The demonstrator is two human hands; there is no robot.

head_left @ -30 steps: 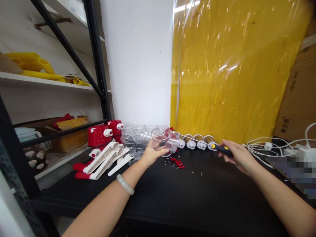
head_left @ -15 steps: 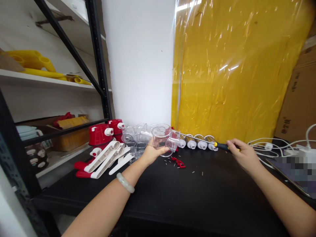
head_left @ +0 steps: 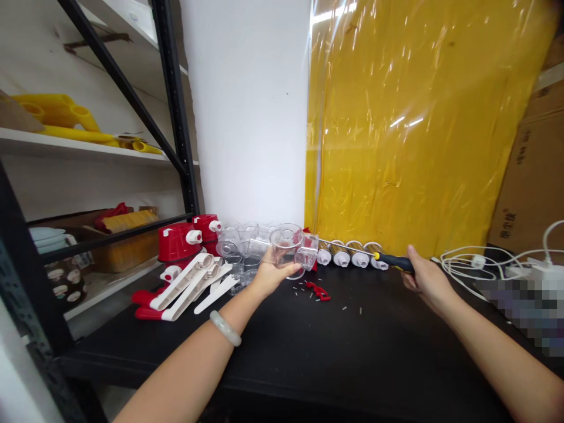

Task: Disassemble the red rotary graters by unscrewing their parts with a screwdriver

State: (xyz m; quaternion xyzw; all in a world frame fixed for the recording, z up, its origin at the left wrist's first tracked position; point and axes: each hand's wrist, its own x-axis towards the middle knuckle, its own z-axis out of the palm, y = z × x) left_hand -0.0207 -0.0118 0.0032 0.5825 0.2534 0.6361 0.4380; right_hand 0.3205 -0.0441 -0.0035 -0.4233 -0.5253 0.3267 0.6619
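My left hand (head_left: 273, 274) is closed around a clear plastic housing (head_left: 288, 238), a round cup shape with side tubes, held above the black table. In my right hand (head_left: 427, 276) is a long screwdriver (head_left: 394, 262) with a black and yellow handle, gripped near the handle's end. Its thin shaft points left, and the tip reaches the housing's right side tube; whether it touches a screw there cannot be made out. On the table below lie small red plastic parts (head_left: 321, 292) and several tiny metal pins or screws (head_left: 345, 308).
More clear housings (head_left: 240, 235) stand behind my left hand. White levers with red grips (head_left: 187, 294) and red hoppers (head_left: 180, 242) are at left, beside a black-framed shelf (head_left: 176, 106). White-ended cylinders (head_left: 341, 257) line the back; white cables (head_left: 467, 263) lie at right.
My right hand has shifted slightly left with the screwdriver, and its grip has turned, with the thumb now raised. My left hand and the clear housing have hardly moved.
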